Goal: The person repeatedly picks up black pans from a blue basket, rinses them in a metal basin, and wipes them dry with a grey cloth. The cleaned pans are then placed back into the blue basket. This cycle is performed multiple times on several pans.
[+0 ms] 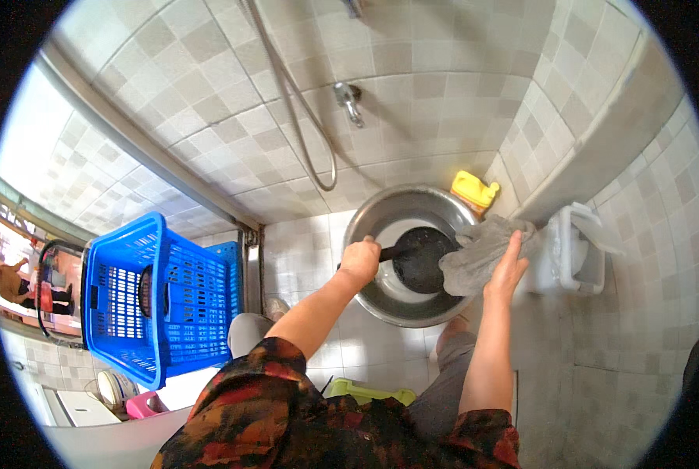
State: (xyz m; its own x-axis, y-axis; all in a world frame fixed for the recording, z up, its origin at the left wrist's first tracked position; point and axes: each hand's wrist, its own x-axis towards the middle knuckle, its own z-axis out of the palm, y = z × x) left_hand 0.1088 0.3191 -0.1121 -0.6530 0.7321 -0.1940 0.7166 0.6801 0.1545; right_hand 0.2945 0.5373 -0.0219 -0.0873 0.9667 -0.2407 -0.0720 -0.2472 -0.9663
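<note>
My left hand point(361, 261) is closed around the short handle of a round black pan point(422, 264). The pan is inside a large metal basin point(378, 205) on the floor; whether it rests on the bottom, I cannot tell. A thick grey cloth point(469, 269) hangs from my right hand point(506, 272), held between thumb and fingers. The cloth covers part of the basin's right rim and comes close to the pan's edge.
A yellow jug point(473, 189) stands behind the basin. Right of it is a white plastic bin point(578, 258). A blue basket point(162, 299) is at left. A tap point(349, 105) and hose point(302, 129) are on the wall. A green plastic item point(373, 391) lies near my legs.
</note>
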